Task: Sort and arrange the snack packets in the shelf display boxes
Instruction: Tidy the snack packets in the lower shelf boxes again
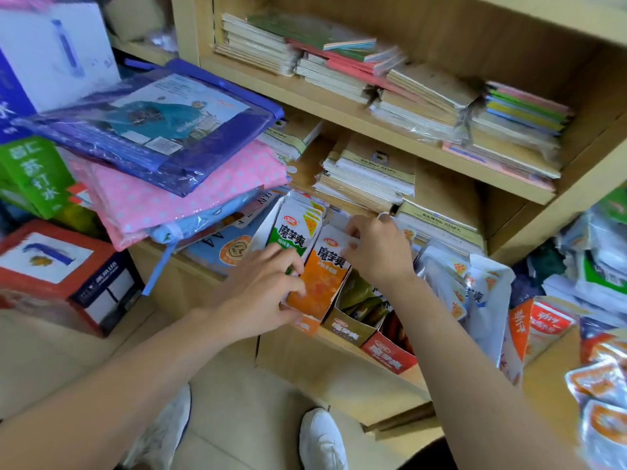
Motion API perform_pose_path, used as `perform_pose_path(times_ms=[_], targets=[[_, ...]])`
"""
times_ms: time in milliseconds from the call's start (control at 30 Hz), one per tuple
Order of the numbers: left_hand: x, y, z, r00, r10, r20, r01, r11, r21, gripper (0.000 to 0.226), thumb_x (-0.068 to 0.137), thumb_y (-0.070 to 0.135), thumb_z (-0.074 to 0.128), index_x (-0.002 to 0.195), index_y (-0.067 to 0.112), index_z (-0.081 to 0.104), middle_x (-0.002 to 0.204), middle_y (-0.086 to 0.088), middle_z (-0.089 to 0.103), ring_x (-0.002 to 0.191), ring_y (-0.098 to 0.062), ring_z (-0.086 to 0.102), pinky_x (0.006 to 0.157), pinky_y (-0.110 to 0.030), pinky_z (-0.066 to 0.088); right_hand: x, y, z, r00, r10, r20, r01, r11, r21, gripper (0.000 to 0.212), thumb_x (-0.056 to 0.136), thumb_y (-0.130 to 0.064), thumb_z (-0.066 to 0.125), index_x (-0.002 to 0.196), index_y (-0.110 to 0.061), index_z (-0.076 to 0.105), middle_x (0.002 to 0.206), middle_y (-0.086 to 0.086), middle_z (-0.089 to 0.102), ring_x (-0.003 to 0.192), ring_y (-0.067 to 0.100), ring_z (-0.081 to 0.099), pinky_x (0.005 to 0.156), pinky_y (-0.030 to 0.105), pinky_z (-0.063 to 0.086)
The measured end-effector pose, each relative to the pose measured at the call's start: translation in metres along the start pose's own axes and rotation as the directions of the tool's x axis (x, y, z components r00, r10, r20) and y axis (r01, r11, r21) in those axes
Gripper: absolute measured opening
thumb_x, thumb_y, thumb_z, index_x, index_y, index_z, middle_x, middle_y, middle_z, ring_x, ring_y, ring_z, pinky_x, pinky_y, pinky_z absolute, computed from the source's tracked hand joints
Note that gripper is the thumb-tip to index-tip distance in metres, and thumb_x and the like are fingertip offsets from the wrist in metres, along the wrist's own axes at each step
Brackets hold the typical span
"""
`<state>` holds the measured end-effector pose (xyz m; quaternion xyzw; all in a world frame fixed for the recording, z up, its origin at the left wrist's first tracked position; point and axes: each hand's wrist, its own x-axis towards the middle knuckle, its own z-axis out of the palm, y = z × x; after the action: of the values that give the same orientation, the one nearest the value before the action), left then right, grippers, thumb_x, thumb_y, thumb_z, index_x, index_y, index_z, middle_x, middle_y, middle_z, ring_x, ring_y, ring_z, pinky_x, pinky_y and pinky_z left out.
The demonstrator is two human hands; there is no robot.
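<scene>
Left hand [268,293] gripped the orange box [325,276] low on its left side, fingers curled over the front face and lower edge. Right hand [376,252] was at the same box's top, fingertips curled and pinching the white upper edge. Could not tell whether that edge was the card flap or a packet top. Both hands were closed on the one box, with nothing else held.

The orange box sat just left of frame centre, tilted, its long axis running from lower left up to upper right. It touched the green box [293,232] on its upper left. The olive box [349,329] and the red box [386,356] followed in a row toward lower right, all on the low shelf [183,283].

Loose packets [475,286] lay heaped right of centre, just beside the right wrist and well apart from the left hand.

Judgement: seating or straightening the orange box was the step in hand. The next packets lie rightward of the grip, so the right hand is nearer, while the left could steady the box.
</scene>
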<state>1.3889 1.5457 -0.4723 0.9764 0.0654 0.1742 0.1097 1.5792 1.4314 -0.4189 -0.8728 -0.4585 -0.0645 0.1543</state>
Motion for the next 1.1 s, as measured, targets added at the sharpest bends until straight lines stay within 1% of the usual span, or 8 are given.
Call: perform_pose_path(times_ms=[100, 200, 267, 400, 533, 733, 933, 1100], targets=[[-0.003, 0.001, 0.004, 1.0, 0.0, -0.014, 0.0, 1.0, 0.012, 0.027, 0.07, 0.053, 0.084, 0.086, 0.033, 0.076, 0.113, 0.011, 0.055, 0.105, -0.018, 0.049, 0.083, -0.043, 0.048, 0.002, -0.001, 0.008, 0.99, 0.051, 0.134, -0.043, 0.997, -0.062, 0.03, 0.078, -0.009, 0.067, 0.108, -0.015, 0.065, 0.084, 0.004, 0.058, 0.107, 0.031, 0.049, 0.063, 0.034, 0.038], [-0.004, 0.001, 0.005, 1.0, 0.01, -0.016, -0.01, 0.999, 0.032, 0.028, 0.075, 0.054, 0.079, 0.092, 0.032, 0.076, 0.117, 0.01, 0.055, 0.109, -0.019, 0.049, 0.085, -0.043, 0.048, 0.003, -0.001, 0.007, 0.998, 0.032, 0.053, -0.03, 0.999, -0.042, 0.053, 0.076, -0.016, 0.075, 0.127, -0.018, 0.061, 0.113, 0.007, 0.059, 0.113, 0.033, 0.047, 0.074, 0.038, 0.047], [-0.004, 0.0, 0.006, 1.0, 0.011, -0.013, -0.01, 0.999, 0.032, 0.03, 0.077, 0.055, 0.077, 0.095, 0.032, 0.076, 0.12, 0.01, 0.054, 0.112, -0.018, 0.049, 0.085, -0.042, 0.049, 0.002, 0.0, 0.005, 1.0, 0.023, 0.002, -0.023, 1.0, -0.017, 0.065, 0.075, -0.018, 0.079, 0.136, -0.016, 0.057, 0.121, 0.009, 0.055, 0.113, 0.035, 0.044, 0.084, 0.042, 0.047], [-0.006, -0.001, 0.007, 1.0, 0.006, -0.004, -0.006, 1.0, 0.03, 0.033, 0.079, 0.058, 0.074, 0.099, 0.031, 0.075, 0.121, 0.011, 0.053, 0.113, -0.017, 0.048, 0.087, -0.042, 0.048, -0.002, 0.005, -0.002, 0.997, 0.012, 0.076, -0.01, 1.0, -0.027, 0.064, 0.085, -0.034, 0.075, 0.143, -0.019, 0.053, 0.133, 0.003, 0.056, 0.119, 0.034, 0.038, 0.098, 0.045, 0.039], [-0.007, 0.0, 0.006, 1.0, -0.001, 0.001, 0.001, 0.999, 0.045, 0.033, 0.081, 0.057, 0.073, 0.101, 0.031, 0.075, 0.122, 0.011, 0.053, 0.112, -0.015, 0.046, 0.089, -0.041, 0.047, -0.008, 0.009, -0.006, 0.984, 0.012, 0.179, -0.003, 0.999, -0.051, 0.071, 0.091, -0.044, 0.068, 0.153, -0.029, 0.038, 0.156, -0.011, 0.038, 0.133, 0.03, 0.026, 0.105, 0.048, 0.026], [-0.005, 0.002, 0.007, 1.0, -0.005, 0.008, 0.004, 0.997, 0.072, 0.031, 0.082, 0.056, 0.07, 0.101, 0.032, 0.075, 0.124, 0.011, 0.053, 0.114, -0.016, 0.046, 0.09, -0.044, 0.048, -0.006, 0.012, -0.007, 0.985, 0.011, 0.173, -0.008, 1.0, -0.02, 0.078, 0.087, -0.05, 0.069, 0.154, -0.031, 0.034, 0.153, -0.009, 0.042, 0.135, 0.029, 0.026, 0.105, 0.049, 0.023], [-0.006, 0.003, 0.008, 1.0, 0.022, 0.015, -0.024, 0.991, 0.132, 0.033, 0.086, 0.055, 0.056, 0.096, 0.03, 0.076, 0.124, 0.011, 0.055, 0.114, -0.018, 0.047, 0.085, -0.041, 0.048, 0.003, -0.005, 0.008, 0.988, 0.077, 0.135, -0.03, 0.948, -0.318, 0.113, 0.06, -0.084, 0.069, 0.15, -0.03, 0.028, 0.14, 0.004, 0.042, 0.129, 0.032, 0.032, 0.1, 0.052, 0.031], [-0.009, 0.002, 0.011, 0.999, 0.022, 0.027, -0.025, 0.992, 0.121, 0.026, 0.089, 0.053, 0.061, 0.094, 0.031, 0.076, 0.129, 0.012, 0.053, 0.116, -0.017, 0.046, 0.085, -0.04, 0.048, 0.014, -0.008, 0.016, 0.994, 0.097, 0.056, -0.076, 0.954, -0.291, 0.09, 0.066, -0.07, 0.077, 0.138, -0.028, 0.046, 0.133, 0.002, 0.051, 0.123, 0.03, 0.039, 0.097, 0.048, 0.032]])
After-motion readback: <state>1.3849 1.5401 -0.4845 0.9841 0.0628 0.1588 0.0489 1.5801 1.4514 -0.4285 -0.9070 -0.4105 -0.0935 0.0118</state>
